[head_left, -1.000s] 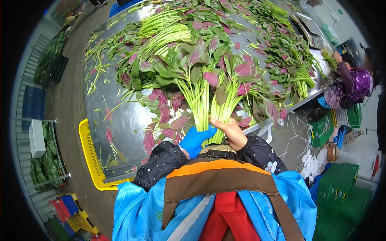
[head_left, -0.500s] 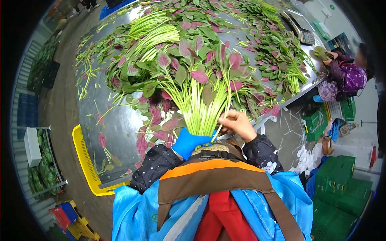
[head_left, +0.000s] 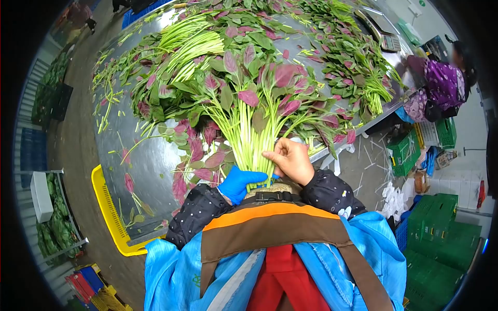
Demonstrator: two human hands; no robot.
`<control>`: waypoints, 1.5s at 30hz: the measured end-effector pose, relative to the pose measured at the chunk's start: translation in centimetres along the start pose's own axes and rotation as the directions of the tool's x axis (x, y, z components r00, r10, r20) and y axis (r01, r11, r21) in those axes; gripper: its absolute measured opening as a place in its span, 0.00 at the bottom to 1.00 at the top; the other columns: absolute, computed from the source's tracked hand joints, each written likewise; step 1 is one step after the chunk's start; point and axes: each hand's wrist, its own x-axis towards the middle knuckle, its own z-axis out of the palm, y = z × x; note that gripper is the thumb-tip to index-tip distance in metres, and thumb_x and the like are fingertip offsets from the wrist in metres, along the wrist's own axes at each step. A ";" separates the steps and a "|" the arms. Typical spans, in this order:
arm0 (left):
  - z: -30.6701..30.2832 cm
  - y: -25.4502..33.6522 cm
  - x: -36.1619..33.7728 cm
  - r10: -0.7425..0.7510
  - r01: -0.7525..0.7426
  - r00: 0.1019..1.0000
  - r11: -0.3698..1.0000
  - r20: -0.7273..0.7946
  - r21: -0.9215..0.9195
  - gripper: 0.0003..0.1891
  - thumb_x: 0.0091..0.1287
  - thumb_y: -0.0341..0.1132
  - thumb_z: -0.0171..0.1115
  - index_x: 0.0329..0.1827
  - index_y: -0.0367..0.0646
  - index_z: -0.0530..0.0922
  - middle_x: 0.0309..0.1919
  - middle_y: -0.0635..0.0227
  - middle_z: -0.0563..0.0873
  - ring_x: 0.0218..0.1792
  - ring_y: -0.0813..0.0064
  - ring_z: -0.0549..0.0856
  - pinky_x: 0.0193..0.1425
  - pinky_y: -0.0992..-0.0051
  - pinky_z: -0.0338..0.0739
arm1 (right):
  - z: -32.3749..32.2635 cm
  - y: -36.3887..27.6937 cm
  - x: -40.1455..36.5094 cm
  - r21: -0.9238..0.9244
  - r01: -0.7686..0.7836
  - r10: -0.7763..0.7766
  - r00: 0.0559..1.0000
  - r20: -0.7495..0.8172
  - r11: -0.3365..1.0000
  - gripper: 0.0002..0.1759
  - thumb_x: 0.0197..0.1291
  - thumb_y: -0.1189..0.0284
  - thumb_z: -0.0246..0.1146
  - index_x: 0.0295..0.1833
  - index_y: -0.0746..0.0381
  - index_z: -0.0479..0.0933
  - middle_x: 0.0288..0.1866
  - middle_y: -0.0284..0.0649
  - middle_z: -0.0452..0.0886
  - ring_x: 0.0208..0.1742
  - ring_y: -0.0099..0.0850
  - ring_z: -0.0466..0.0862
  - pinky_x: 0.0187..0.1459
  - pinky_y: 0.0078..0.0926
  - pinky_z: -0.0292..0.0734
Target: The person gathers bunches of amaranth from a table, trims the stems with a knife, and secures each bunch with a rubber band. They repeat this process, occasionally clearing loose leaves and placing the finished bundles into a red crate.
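Observation:
A fanned bunch of red-and-green amaranth stands close to my body, its pale stems gathered at the bottom and its leaves spread above. My left hand, in a blue glove, is wrapped around the lower stem ends. My bare right hand is at the right side of the same bunch, thumb and fingers pinched on the stems there. Loose purple leaves lie on the metal table left of the bunch. Behind it rests a pile of more amaranth with stems pointing right.
Further amaranth lies along the table's right side near a scale. A yellow crate sits at the left table edge. Green crates are stacked at lower right. A person in purple is at the far right.
My right hand has moved left and slightly up, onto the stems. Stems at the bunch's right side now lean further right. The person at the right has turned and shifted.

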 end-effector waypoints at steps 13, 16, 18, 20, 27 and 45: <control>-0.1 0.1 0.2 0.100 -0.124 0.986 0.976 0.136 0.179 0.29 0.55 0.20 0.65 0.63 0.38 0.69 0.55 0.61 0.78 0.55 0.70 0.78 0.60 0.70 0.72 | -4.8 -3.8 1.4 0.125 0.301 -0.221 0.312 0.924 0.945 0.10 0.54 0.69 0.67 0.39 0.63 0.81 0.35 0.38 0.83 0.34 0.27 0.82 0.36 0.26 0.76; 0.0 0.4 0.0 0.020 -0.035 0.992 0.993 0.128 0.115 0.31 0.54 0.20 0.64 0.64 0.38 0.68 0.56 0.61 0.78 0.55 0.69 0.78 0.61 0.70 0.71 | -10.1 -4.3 0.6 0.233 0.312 -0.344 0.373 0.861 0.921 0.06 0.57 0.74 0.64 0.38 0.66 0.80 0.30 0.36 0.83 0.32 0.22 0.81 0.35 0.22 0.75; 0.1 0.4 -0.1 0.007 -0.020 0.990 0.995 0.141 0.095 0.31 0.53 0.20 0.64 0.63 0.37 0.68 0.56 0.59 0.78 0.55 0.68 0.79 0.62 0.70 0.71 | -13.1 -2.1 1.4 -0.160 0.363 -0.268 0.864 0.426 0.918 0.10 0.56 0.69 0.66 0.37 0.66 0.80 0.27 0.36 0.81 0.30 0.21 0.79 0.33 0.22 0.73; 0.3 0.7 -0.2 0.007 -0.022 0.989 0.995 0.148 0.099 0.30 0.53 0.20 0.65 0.63 0.37 0.68 0.56 0.59 0.78 0.55 0.67 0.79 0.62 0.69 0.71 | -13.5 -1.0 2.9 -0.441 0.202 -0.271 0.958 -0.098 0.874 0.14 0.55 0.64 0.68 0.34 0.66 0.80 0.24 0.36 0.81 0.29 0.20 0.78 0.31 0.22 0.72; 0.1 0.2 0.1 0.000 -0.019 0.989 0.992 0.147 0.129 0.31 0.55 0.22 0.65 0.64 0.36 0.66 0.57 0.57 0.77 0.57 0.65 0.78 0.62 0.68 0.71 | -7.1 2.8 5.9 -0.024 0.073 -0.071 0.994 0.088 0.997 0.15 0.62 0.63 0.62 0.33 0.65 0.80 0.19 0.30 0.77 0.19 0.18 0.74 0.22 0.18 0.68; 0.1 -0.2 0.3 0.030 -0.047 0.992 0.988 0.120 0.148 0.30 0.55 0.20 0.63 0.63 0.36 0.68 0.55 0.58 0.78 0.56 0.65 0.78 0.62 0.67 0.72 | -8.8 -3.3 -0.2 0.537 0.250 -0.592 0.392 0.704 0.805 0.08 0.58 0.72 0.64 0.39 0.66 0.78 0.27 0.34 0.78 0.24 0.19 0.75 0.23 0.15 0.68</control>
